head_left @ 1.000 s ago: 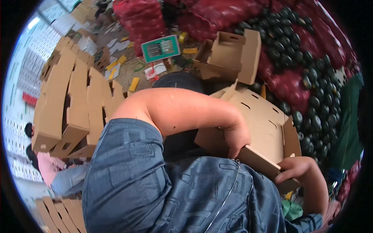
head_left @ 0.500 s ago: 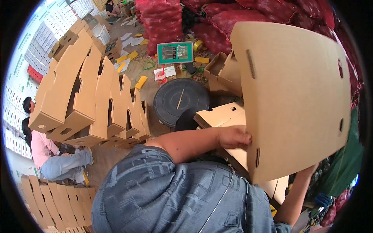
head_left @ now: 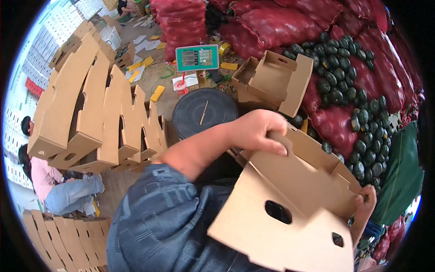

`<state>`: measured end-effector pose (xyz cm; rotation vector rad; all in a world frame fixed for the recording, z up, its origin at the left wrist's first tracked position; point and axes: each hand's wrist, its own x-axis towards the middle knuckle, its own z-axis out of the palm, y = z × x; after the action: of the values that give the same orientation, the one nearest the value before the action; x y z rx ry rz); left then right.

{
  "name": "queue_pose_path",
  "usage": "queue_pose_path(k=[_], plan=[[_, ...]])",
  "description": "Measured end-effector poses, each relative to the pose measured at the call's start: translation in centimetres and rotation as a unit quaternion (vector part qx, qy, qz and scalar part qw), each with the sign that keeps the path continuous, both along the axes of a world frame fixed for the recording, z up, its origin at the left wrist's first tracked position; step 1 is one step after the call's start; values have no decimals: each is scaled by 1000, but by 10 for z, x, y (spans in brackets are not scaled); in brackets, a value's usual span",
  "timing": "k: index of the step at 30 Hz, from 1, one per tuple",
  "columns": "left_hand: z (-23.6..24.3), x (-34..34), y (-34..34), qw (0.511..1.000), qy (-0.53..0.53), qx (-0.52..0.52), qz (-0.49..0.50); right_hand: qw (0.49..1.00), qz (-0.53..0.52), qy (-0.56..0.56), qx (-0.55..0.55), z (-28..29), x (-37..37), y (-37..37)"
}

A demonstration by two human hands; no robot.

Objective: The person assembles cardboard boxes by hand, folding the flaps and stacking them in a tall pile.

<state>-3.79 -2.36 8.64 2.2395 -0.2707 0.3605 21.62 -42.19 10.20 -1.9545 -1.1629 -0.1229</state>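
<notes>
Both my hands are on a partly folded brown cardboard box (head_left: 303, 181) in front of my body. Its near panel, with oval handle holes, tilts toward me, and its far walls stand up. My left hand (head_left: 267, 131) pinches the upper left corner of the cardboard, thumb on the near side. At the right end, my right hand (head_left: 364, 201) has its fingers curled over the edge; part of it is hidden behind the box. Beyond the left hand, an open cardboard box (head_left: 276, 79) rests beside a round black lid (head_left: 206, 113).
Stacked cardboard boxes (head_left: 90, 104) rise at the left, with a seated person (head_left: 68, 186) behind them. A green-faced scale display (head_left: 197, 58) stands ahead, near a red-and-white cup (head_left: 181, 87). Dark green squashes (head_left: 337, 68) and red mesh sacks (head_left: 285, 25) heap up at the right.
The cardboard has come down from a raised, upright position and tipped, with its walls now folded up. My left hand moved up and forward. Squashes and the open box behind came into sight.
</notes>
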Motion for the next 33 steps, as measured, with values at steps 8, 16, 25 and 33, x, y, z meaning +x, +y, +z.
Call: queue_pose_path(k=[8,16,25,33], plan=[[13,-63,-18,933,24,358,-33,866,156,-150,-451,36,-97,-23],[-2,-10,-44,850,73,-506,127,873,-34,448,187,-21,-74,9],[28,36,-45,839,450,219,-213,747,251,72,-612,30,-53,48],[47,44,-82,746,551,181,-328,585,415,300,-629,8,-56,88]])
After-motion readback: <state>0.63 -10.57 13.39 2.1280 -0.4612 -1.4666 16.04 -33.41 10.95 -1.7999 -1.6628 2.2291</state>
